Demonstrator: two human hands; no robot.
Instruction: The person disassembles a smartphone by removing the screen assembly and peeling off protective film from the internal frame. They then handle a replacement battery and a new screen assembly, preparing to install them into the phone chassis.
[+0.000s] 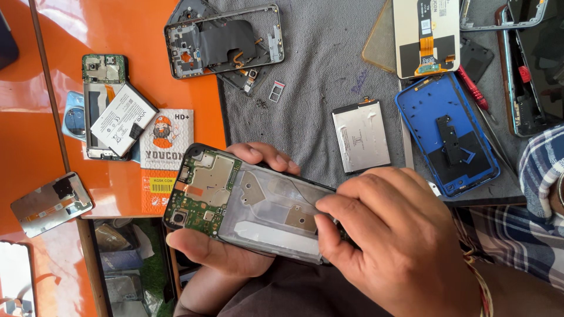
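Grey felt mat point(329, 64), glossy opened phone point(247, 205)

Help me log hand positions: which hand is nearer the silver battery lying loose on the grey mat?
The right hand. It sits just below the silver battery, fingers on the opened phone. The left hand cradles the phone from beneath, farther to the left.

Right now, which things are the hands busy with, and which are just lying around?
In use: opened phone, held by left hand; right hand works on its lower end.

Lying about: silver battery, blue phone shell, red screwdriver, SIM tray.
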